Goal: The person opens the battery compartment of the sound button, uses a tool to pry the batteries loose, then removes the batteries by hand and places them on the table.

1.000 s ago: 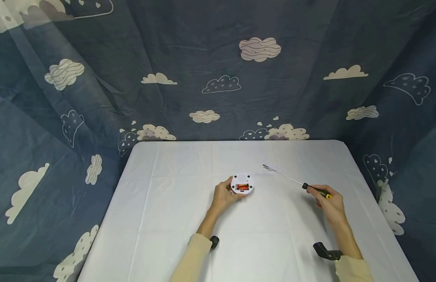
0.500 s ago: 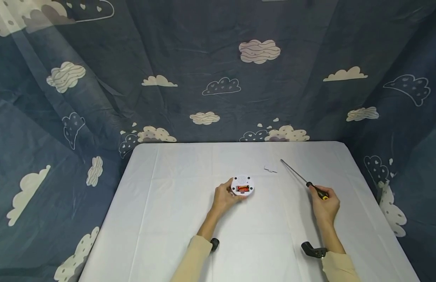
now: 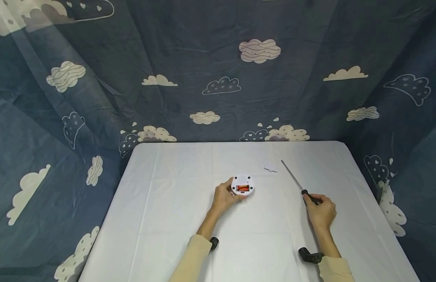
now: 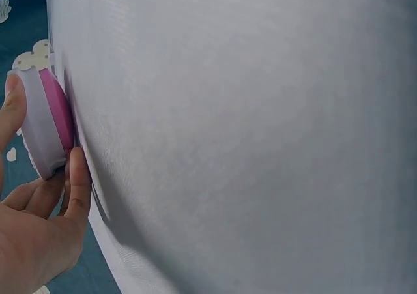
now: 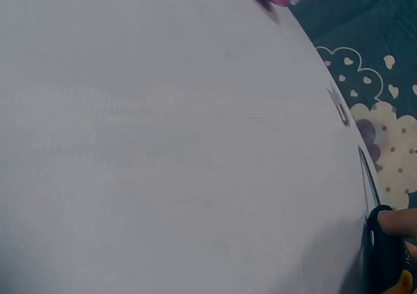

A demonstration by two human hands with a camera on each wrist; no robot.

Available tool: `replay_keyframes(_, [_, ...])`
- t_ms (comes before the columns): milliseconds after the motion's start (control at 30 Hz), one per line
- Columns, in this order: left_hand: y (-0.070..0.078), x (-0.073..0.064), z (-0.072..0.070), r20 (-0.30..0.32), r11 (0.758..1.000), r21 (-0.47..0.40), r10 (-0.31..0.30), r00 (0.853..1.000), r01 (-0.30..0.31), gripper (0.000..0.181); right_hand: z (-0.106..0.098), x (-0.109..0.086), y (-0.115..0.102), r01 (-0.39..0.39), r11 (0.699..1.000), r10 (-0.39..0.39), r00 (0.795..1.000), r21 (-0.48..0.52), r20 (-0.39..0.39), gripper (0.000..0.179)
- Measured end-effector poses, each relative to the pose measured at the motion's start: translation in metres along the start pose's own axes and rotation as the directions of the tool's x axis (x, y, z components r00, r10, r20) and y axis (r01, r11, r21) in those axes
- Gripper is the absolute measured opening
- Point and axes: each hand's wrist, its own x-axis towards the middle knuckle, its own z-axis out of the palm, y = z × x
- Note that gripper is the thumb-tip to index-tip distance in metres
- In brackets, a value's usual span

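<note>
My left hand [image 3: 223, 197] grips the edge of a round white device [image 3: 242, 179] with a speaker grille, small dark feet and an uncovered battery compartment. Red batteries [image 3: 243, 188] sit in that compartment. A pink side of the device [image 4: 57, 108] faces the table in the left wrist view, with the thumb on the white part and fingers below. My right hand [image 3: 321, 211] holds a screwdriver [image 3: 293, 178] by its black and yellow handle, its shaft slanting toward the far left. Left of the screwdriver's tip lies a small white piece [image 3: 270, 169], probably the battery cover.
A white cloth covers the table [image 3: 175, 188], whose far edge meets a dark blue curtain [image 3: 218, 58] with cloud prints. Black wrist cameras [image 3: 309, 255] sit on both forearms.
The screwdriver's tip has moved right, off the small white piece, which now lies apart from it. My right hand has shifted slightly left and nearer. The left hand and device stay in place.
</note>
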Motion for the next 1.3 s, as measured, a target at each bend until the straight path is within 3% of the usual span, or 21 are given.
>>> replay_keyframes(167, [-0.001,0.0,0.001,0.002,1.0,-0.01,-0.016,1.0,0.016,0.091,0.0,-0.001,-0.003,0.045,0.999,-0.044,0.998,-0.025,0.033,0.035])
replay_keyframes(267, [-0.001,0.0,0.001,-0.006,1.0,-0.012,-0.023,1.0,0.023,0.092,0.003,-0.002,-0.016,0.146,0.989,-0.145,0.988,-0.014,0.052,0.037])
replay_keyframes(333, [-0.002,0.0,0.0,-0.015,1.0,-0.008,-0.024,1.0,0.024,0.091,0.009,-0.004,-0.029,0.232,0.972,-0.234,0.967,0.03,0.106,0.036])
replay_keyframes(400, [-0.002,0.0,0.0,-0.021,1.0,-0.006,-0.027,0.999,0.027,0.091,0.019,-0.007,-0.045,0.296,0.946,-0.317,0.928,0.129,0.197,0.034])
replay_keyframes(467, [-0.002,0.0,0.0,-0.022,1.0,-0.003,-0.025,0.999,0.025,0.09,0.032,-0.011,-0.059,0.313,0.919,-0.378,0.871,0.239,0.313,0.034])
replay_keyframes(600, [-0.001,-0.001,0.001,-0.019,1.0,0.002,-0.008,1.0,0.008,0.091,0.059,-0.021,-0.083,0.245,0.882,-0.436,0.749,0.402,0.499,0.034])
replay_keyframes(667, [-0.001,-0.001,0.001,-0.02,1.0,0.009,0.012,1.0,-0.012,0.09,0.068,-0.025,-0.094,0.206,0.879,-0.438,0.706,0.43,0.557,0.032])
replay_keyframes(733, [-0.001,-0.001,0.002,-0.022,0.999,0.019,0.031,0.999,-0.031,0.09,0.069,-0.031,-0.108,0.187,0.88,-0.436,0.683,0.436,0.587,0.028])
replay_keyframes(833, [0.0,-0.001,0.003,-0.022,0.998,0.035,0.044,0.999,-0.044,0.09,0.064,-0.037,-0.123,0.169,0.887,-0.419,0.687,0.43,0.594,0.023])
replay_keyframes(933, [0.001,-0.001,0.003,-0.028,0.998,0.052,0.044,0.999,-0.043,0.091,0.059,-0.039,-0.128,0.158,0.894,-0.399,0.704,0.419,0.587,0.021])
replay_keyframes(1167, [0.002,-0.001,0.003,-0.04,0.994,0.091,0.058,0.997,-0.054,0.094,0.083,-0.036,-0.101,0.196,0.894,-0.397,0.765,0.404,0.508,0.014])
replay_keyframes(1300, [0.004,-0.002,0.003,-0.044,0.993,0.107,0.047,0.998,-0.043,0.094,0.088,-0.035,-0.094,0.232,0.879,-0.428,0.769,0.416,0.475,0.011])
